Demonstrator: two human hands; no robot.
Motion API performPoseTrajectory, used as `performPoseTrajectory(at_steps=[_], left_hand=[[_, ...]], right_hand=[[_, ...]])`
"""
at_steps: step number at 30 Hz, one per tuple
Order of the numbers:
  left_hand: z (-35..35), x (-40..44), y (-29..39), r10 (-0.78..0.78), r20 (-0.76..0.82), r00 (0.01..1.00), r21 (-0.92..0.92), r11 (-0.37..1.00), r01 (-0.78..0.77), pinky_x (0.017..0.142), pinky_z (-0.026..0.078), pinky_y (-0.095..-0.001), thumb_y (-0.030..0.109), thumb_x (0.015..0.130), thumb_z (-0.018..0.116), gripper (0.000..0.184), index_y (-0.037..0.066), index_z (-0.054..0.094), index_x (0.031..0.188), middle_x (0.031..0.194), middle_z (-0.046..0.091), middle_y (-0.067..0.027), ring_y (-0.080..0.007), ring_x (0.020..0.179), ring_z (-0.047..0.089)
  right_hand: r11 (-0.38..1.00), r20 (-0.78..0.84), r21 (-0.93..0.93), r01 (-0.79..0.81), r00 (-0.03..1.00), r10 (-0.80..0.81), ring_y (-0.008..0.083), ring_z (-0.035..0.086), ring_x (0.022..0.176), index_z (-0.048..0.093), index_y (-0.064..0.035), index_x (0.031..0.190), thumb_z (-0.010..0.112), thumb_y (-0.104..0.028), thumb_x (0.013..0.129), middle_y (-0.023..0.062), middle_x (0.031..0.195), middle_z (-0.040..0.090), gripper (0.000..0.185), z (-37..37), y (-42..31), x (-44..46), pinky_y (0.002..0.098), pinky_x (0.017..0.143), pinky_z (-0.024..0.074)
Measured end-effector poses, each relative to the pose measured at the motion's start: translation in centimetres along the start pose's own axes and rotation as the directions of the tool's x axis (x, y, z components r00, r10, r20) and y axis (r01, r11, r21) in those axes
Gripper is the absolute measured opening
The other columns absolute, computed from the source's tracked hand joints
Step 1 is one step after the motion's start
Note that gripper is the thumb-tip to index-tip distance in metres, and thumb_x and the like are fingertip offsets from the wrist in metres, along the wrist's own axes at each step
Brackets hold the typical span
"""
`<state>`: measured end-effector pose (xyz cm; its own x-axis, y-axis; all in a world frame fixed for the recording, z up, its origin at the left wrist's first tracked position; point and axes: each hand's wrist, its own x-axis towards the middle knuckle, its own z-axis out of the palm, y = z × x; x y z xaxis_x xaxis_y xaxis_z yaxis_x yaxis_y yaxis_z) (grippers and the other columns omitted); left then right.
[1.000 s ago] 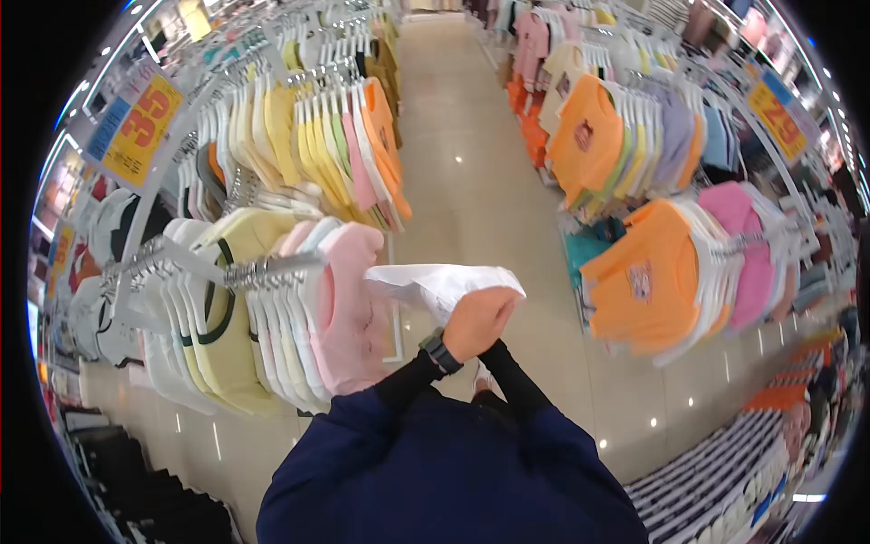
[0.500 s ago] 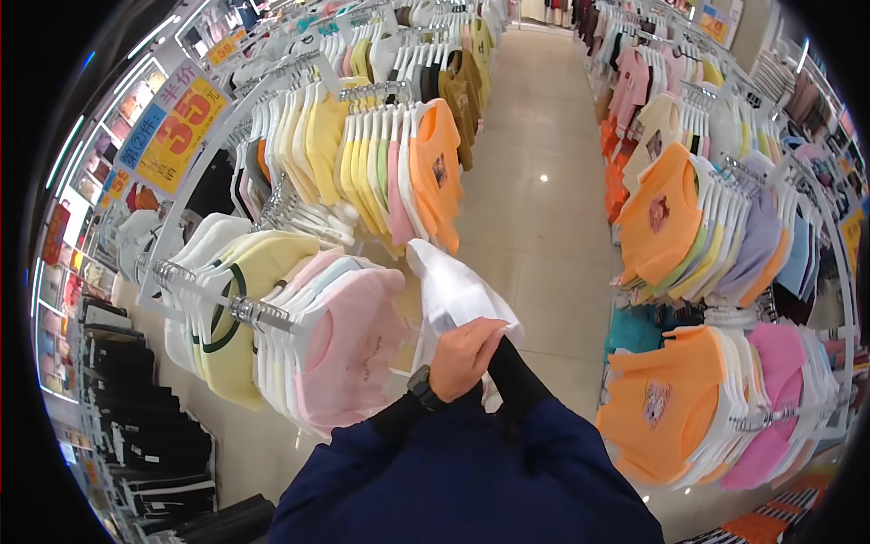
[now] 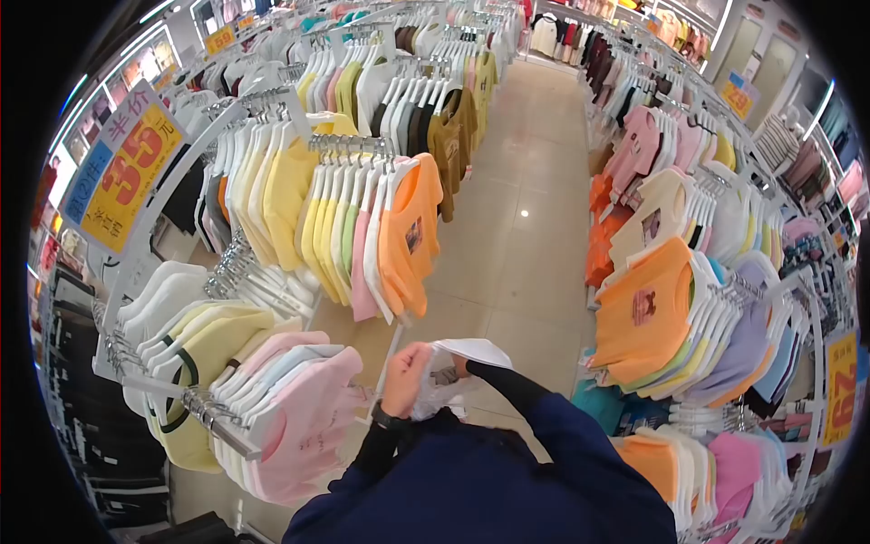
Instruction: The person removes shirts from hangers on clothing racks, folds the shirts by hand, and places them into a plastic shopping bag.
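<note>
My left hand [image 3: 404, 378], with a dark watch at the wrist, is closed at the left edge of a thin white item [image 3: 478, 350]. Its upper part is opaque and its lower part looks glossy and see-through; whether it is cloth or a plastic bag I cannot make out. My right hand [image 3: 460, 366] is mostly hidden behind the white item, with only a bit of skin showing past the black cuff, so its fingers cannot be seen. Left of my hands, a pink top [image 3: 313, 426] hangs at the front of a rack.
Hangers with an orange top [image 3: 412, 236] in front stand ahead on the left. Across the tiled aisle [image 3: 517, 272], racks hold another orange top [image 3: 639, 308] and a magenta top [image 3: 736, 476]. A price sign [image 3: 125, 168] rises at far left. Dark folded clothes lie at lower left.
My left hand has moved left and away from the right sleeve. The white item has come down closer to my body and folded over. The view has tilted up, showing more of the aisle.
</note>
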<state>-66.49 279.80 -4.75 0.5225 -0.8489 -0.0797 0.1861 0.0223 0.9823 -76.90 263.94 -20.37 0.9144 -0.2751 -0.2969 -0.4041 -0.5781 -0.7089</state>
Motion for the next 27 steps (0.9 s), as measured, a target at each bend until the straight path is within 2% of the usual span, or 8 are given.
performPoseTrajectory(at_steps=[4,7,8,11,14,17,21,27], left_hand=[[2.8,2.9,1.8,-0.052,-0.077,0.996,-0.110,0.993,0.044,0.066,0.040,-0.0194,0.018,0.099,0.054,0.023,-0.001,0.065,0.096,0.080,0.058,0.0048,-0.0021,0.074,0.048],[4.2,4.6,3.0,-0.109,-0.126,0.986,-0.033,0.994,0.106,0.065,0.040,-0.0196,0.019,0.099,0.054,0.023,-0.001,0.065,0.095,0.079,0.058,0.0045,-0.0021,0.073,0.047],[4.8,5.8,1.9,-0.003,-0.151,0.989,-0.027,1.000,-0.001,0.053,0.034,-0.0190,0.022,0.099,0.054,0.023,0.002,0.066,0.095,0.074,0.055,0.0063,-0.0007,0.063,0.044],[5.7,8.8,2.1,-0.134,-0.266,0.955,-0.148,0.984,0.096,0.053,0.035,-0.0191,0.022,0.099,0.054,0.023,0.002,0.066,0.097,0.073,0.055,0.0059,-0.0018,0.062,0.045],[7.0,12.9,0.2,-0.130,-0.374,0.918,-0.010,0.991,0.136,0.060,0.038,-0.0198,0.022,0.100,0.051,0.024,0.002,0.065,0.102,0.080,0.059,0.0042,-0.0027,0.068,0.049],[8.8,18.8,-2.1,-0.088,-0.415,0.905,-0.122,0.992,0.041,0.058,0.037,-0.0191,0.023,0.101,0.049,0.025,0.003,0.064,0.106,0.079,0.058,0.0043,-0.0017,0.067,0.047],[11.4,27.2,-3.7,-0.102,-0.474,0.874,-0.164,0.986,0.026,0.059,0.037,-0.0194,0.025,0.102,0.046,0.028,0.004,0.063,0.109,0.082,0.059,0.0047,-0.0023,0.067,0.047],[13.9,40.5,-4.6,-0.227,-0.405,0.886,-0.393,0.918,0.056,0.071,0.045,-0.0237,0.018,0.100,0.046,0.026,0.006,0.059,0.119,0.105,0.066,-0.0010,-0.0082,0.086,0.059]], right_hand=[[0.998,0.015,-0.055,-0.029,0.999,0.030,0.0331,0.061,0.102,0.063,-0.0006,0.104,0.061,-0.015,0.080,0.0175,0.101,0.066,0.028,-4.4,3.6,1.8,0.0391,0.091,0.0460],[0.995,0.028,-0.099,-0.020,0.999,0.023,0.0330,0.061,0.101,0.064,-0.0006,0.103,0.061,-0.015,0.080,0.0176,0.101,0.066,0.028,-7.5,5.9,4.3,0.0392,0.091,0.0464],[0.994,0.032,-0.107,-0.014,0.999,0.018,0.0329,0.061,0.101,0.064,-0.0006,0.102,0.061,-0.015,0.080,0.0176,0.100,0.066,0.027,-8.6,6.7,5.3,0.0393,0.090,0.0465],[0.988,0.049,-0.153,0.036,0.998,-0.029,0.0328,0.061,0.100,0.064,-0.0005,0.101,0.061,-0.016,0.079,0.0178,0.100,0.066,0.027,-11.2,8.6,9.1,0.0394,0.090,0.0469],[0.972,0.074,-0.207,0.111,0.992,-0.098,0.0327,0.062,0.100,0.065,-0.0005,0.099,0.061,-0.016,0.079,0.0179,0.099,0.066,0.026,-13.7,9.8,13.9,0.0396,0.089,0.0473],[0.941,0.106,-0.272,0.201,0.978,-0.178,0.0325,0.062,0.099,0.065,-0.0005,0.097,0.061,-0.016,0.078,0.0180,0.098,0.066,0.025,-16.3,11.1,18.5,0.0397,0.088,0.0477],[0.858,0.132,-0.429,0.282,0.959,-0.249,0.0324,0.062,0.098,0.066,-0.0004,0.095,0.060,-0.017,0.078,0.0182,0.097,0.066,0.025,-21.7,13.9,22.0,0.0399,0.087,0.0482],[0.643,0.024,-0.740,0.197,0.963,-0.268,0.0321,0.062,0.097,0.067,-0.0003,0.092,0.060,-0.017,0.077,0.0184,0.095,0.066,0.024,-33.7,21.4,21.8,0.0402,0.085,0.0490]])
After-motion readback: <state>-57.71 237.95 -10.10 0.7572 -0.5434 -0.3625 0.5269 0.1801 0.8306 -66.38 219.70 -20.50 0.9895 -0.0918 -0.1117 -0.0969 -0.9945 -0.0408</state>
